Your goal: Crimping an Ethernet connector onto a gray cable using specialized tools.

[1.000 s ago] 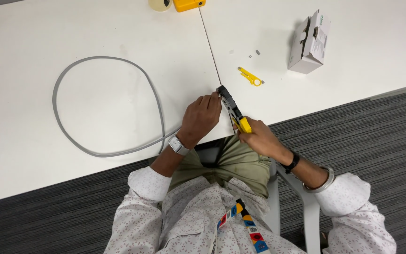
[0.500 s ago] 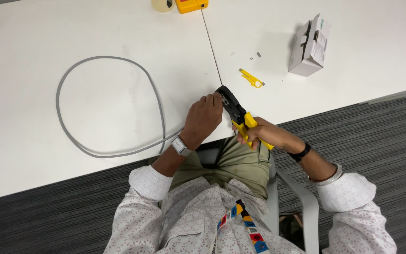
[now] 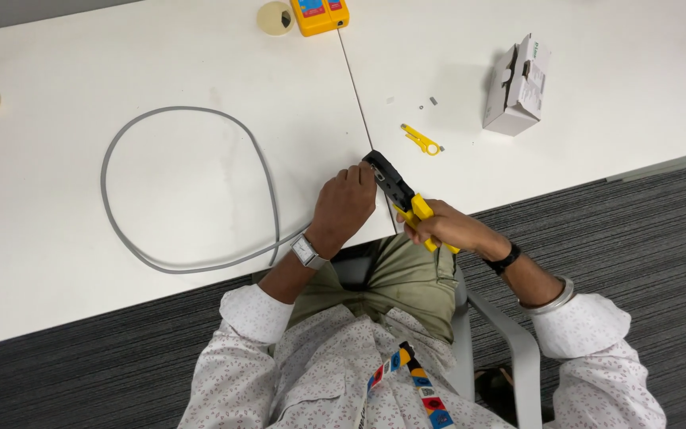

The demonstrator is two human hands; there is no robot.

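White desk (image 3: 160, 63): L hand (image 3: 344, 202) fingers pinch grey cable (image 3: 184, 266); R hand (image 3: 438, 226) grips crimper (image 3: 395, 187).

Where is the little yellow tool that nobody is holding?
In the head view, the small yellow tool lies on the white table, between the crimping pliers and the white box.

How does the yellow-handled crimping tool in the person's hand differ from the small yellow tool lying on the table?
The crimping tool is larger, with a black head and yellow handles; the small stripper tool is all yellow. The crimping tool is gripped by the right hand, its head at the left hand over the table edge; the stripper lies flat, untouched, farther in. Both are yellow hand tools.
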